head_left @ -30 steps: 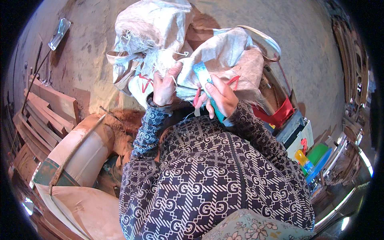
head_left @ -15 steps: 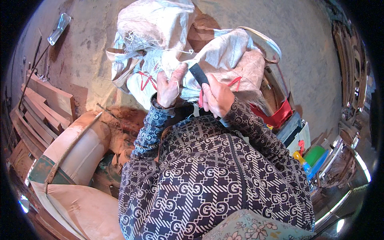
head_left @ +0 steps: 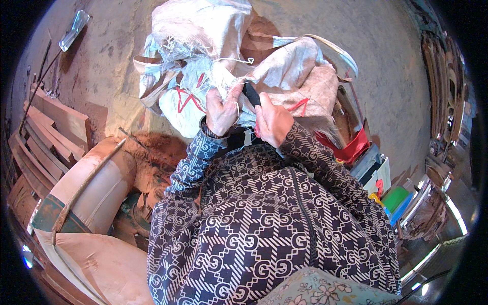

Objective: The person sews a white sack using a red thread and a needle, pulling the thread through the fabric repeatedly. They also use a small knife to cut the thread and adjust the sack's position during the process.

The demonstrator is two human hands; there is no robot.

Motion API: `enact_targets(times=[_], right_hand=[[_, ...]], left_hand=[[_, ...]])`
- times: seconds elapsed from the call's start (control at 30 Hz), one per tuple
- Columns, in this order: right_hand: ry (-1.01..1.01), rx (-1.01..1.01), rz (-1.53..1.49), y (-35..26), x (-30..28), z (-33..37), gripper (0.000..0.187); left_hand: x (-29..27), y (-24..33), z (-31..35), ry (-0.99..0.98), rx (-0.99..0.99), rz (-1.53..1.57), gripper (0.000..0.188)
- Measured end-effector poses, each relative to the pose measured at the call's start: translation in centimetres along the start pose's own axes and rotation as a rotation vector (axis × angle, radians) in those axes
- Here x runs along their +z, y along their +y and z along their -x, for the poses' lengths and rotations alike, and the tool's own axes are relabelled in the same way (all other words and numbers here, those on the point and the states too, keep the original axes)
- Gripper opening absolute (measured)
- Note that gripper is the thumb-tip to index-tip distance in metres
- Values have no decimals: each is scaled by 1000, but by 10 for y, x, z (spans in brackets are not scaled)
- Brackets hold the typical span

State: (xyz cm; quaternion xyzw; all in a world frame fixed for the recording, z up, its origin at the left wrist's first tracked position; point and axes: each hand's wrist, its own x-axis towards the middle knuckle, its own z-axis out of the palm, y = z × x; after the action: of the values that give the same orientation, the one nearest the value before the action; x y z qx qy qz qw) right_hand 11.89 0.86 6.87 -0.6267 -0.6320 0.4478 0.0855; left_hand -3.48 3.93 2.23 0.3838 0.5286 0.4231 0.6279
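Note:
A large, frayed white woven sack (head_left: 198, 28) lies spread in front of me, with loose threads along its torn edge. My left hand (head_left: 222, 113) is closed, pinching the sack's edge between thumb and fingers. My right hand (head_left: 275, 120) is wrapped round one end of a dark, flat blade-like tool (head_left: 251, 94). The tool's far end rests against the cloth just right of my left fingertips. A red string (head_left: 187, 100) lies on the cloth by my left hand. On the right, the sack's pinkish part (head_left: 315, 84) is bunched up with a strap.
Stacked wooden boards (head_left: 56, 132) lie at the left, near a thin stick with a clear plastic bottle (head_left: 74, 30). A large pale covered bundle (head_left: 96, 188) sits close on my left. Right of me stand a grey box (head_left: 373, 170) and a green round thing (head_left: 397, 198).
Both hands have come closer together, the left shifting right. The dark tool has turned more edge-on and its tip now meets the cloth by my left fingers.

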Motion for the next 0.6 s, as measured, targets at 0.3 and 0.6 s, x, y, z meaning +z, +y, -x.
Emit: enact_targets(times=[0.3,0.6], right_hand=[[-99,14,248,-2,-1,-7,20],[-368,263,-342,-5,-26,-8,14]], left_hand=[[5,-2,2,53,-87,135,20],[-8,7,13,-2,-197,101,17]])
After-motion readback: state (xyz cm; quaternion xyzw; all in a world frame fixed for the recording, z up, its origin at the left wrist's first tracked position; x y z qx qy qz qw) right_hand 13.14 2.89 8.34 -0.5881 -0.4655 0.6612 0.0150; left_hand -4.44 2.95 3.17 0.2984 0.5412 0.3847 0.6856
